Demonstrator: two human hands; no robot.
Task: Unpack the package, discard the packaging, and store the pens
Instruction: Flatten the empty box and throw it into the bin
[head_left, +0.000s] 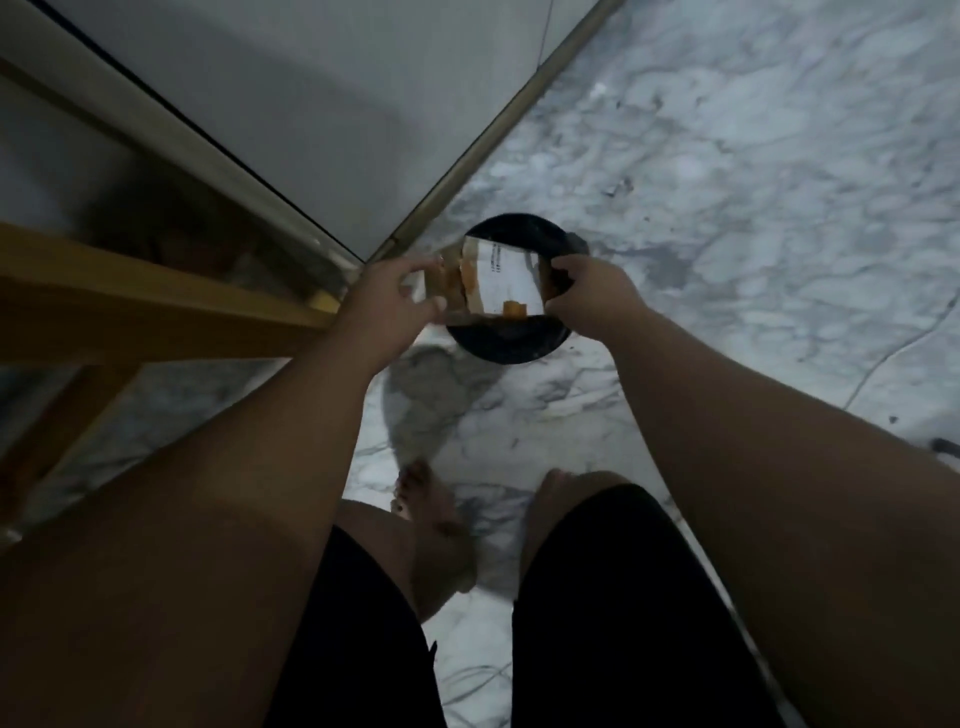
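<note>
A flattened brown cardboard package with a white shipping label and orange tape hangs directly over a round black bin on the marble floor. My left hand grips the package's left edge. Its right edge is pinched by my right hand. The bin's inside is mostly hidden by the package. No pens are in view.
A wooden table frame runs along the left. A white wall and a baseboard meet in a corner just behind the bin. My bare feet and black shorts are at the bottom. A thin cable lies on the floor at right.
</note>
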